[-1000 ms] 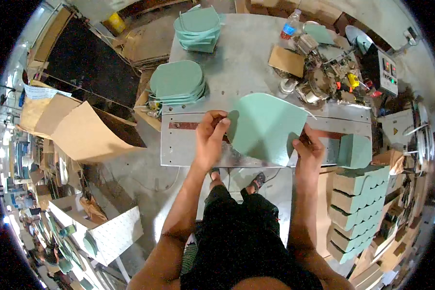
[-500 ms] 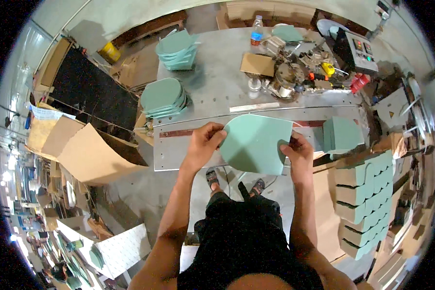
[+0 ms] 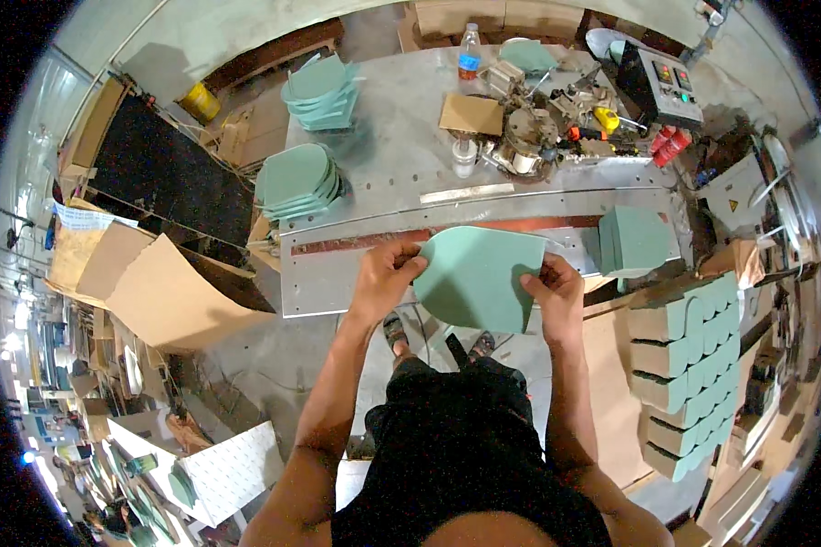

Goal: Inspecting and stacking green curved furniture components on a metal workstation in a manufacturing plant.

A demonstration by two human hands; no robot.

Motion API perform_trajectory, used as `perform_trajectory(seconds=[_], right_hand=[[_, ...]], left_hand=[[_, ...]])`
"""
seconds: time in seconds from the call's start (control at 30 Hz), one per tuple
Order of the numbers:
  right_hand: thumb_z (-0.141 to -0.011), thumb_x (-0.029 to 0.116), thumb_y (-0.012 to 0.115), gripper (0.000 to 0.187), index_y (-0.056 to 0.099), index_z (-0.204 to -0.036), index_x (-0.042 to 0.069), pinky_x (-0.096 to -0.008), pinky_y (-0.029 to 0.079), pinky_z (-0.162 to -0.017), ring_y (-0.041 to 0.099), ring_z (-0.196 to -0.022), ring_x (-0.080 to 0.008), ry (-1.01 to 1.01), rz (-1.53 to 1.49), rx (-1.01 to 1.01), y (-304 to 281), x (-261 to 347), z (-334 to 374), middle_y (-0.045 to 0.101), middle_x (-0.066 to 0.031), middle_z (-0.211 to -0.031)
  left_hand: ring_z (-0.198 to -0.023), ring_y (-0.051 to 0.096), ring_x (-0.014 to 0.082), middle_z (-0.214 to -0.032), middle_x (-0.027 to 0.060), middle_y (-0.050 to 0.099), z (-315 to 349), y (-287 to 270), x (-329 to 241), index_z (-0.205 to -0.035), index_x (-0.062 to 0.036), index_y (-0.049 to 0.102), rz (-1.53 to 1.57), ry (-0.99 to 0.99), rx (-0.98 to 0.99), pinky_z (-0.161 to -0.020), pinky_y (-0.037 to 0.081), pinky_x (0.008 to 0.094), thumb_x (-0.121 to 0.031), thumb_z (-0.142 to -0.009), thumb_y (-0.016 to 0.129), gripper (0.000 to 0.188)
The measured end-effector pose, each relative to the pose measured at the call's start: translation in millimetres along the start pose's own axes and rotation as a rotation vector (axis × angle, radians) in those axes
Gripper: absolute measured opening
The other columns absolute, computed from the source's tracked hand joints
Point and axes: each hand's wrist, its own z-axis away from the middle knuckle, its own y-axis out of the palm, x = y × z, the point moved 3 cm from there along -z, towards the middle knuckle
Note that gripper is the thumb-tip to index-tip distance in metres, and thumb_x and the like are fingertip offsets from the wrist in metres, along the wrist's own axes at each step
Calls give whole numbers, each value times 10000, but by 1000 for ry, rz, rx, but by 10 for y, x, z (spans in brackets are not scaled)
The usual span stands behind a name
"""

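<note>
A flat green board (image 3: pixel 479 278), rounded on its left side and straight on its right, is held up between my hands just above the near edge of the metal table (image 3: pixel 383 196). My left hand (image 3: pixel 390 276) pinches its left edge between thumb and fingers. On the opposite edge, my right hand (image 3: pixel 555 287) grips with the thumb on top. To the right on the table stands a block of similar green boards (image 3: pixel 634 242). Two loose stacks sit at the table's left side, a nearer stack (image 3: pixel 296 182) and a farther stack (image 3: pixel 319 94).
A greasy metal machine (image 3: pixel 527 141) stands on the table's far right, near a plastic bottle (image 3: pixel 469 53) and a control box (image 3: pixel 670 87). Several green bundles (image 3: pixel 689 365) are piled at my right. A bent cardboard sheet (image 3: pixel 178 296) lies at my left.
The view has shifted slightly, so the table and its contents sit a little further left and higher. The board is tipped a bit flatter, still in both hands.
</note>
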Motion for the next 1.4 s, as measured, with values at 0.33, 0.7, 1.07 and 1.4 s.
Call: perform_trajectory(seconds=[0.33, 0.7, 1.07, 1.4], right_hand=[[-771, 1, 674, 285, 637, -1052, -34, -239, 442, -635, 579, -744, -114, 157, -168, 85, -94, -243, -101, 659, -62, -888], [-874, 157, 649, 322, 623, -1102, -68, -275, 472, -750, 578, -825, -138, -135, 110, -46, -333, -54, -224, 647, -66, -905], [-902, 129, 598, 470, 435, -1320, -7, -303, 488, -815, 584, -977, -171, 13, -512, 37, 183, -89, 369, 590, -77, -1150], [-774, -68, 596, 384, 538, -1150, -12, -288, 461, -832, 587, -941, -147, 65, -564, 111, -14, -48, 168, 629, -59, -1037]], left_hand=[[-939, 588, 140, -1043, 91, 642, 89, 26, -123, -1130, 30, 586, 6, -81, 1, -715, 488, 273, -206, -875, 649, 354], [-772, 544, 110, -868, 46, 607, 107, 265, 242, -1078, 36, 580, 289, -207, 32, -715, 457, 267, -159, -865, 643, 295], [-997, 646, 273, -1132, 122, 644, 526, 1041, 72, -1007, -64, 593, -398, 783, -158, -834, 476, 361, -119, -828, 626, 189], [-1160, 565, 238, -1264, 62, 575, 560, 1154, -58, -1071, -138, 613, -790, 970, -3, -1021, 344, 463, -138, -834, 578, 239]])
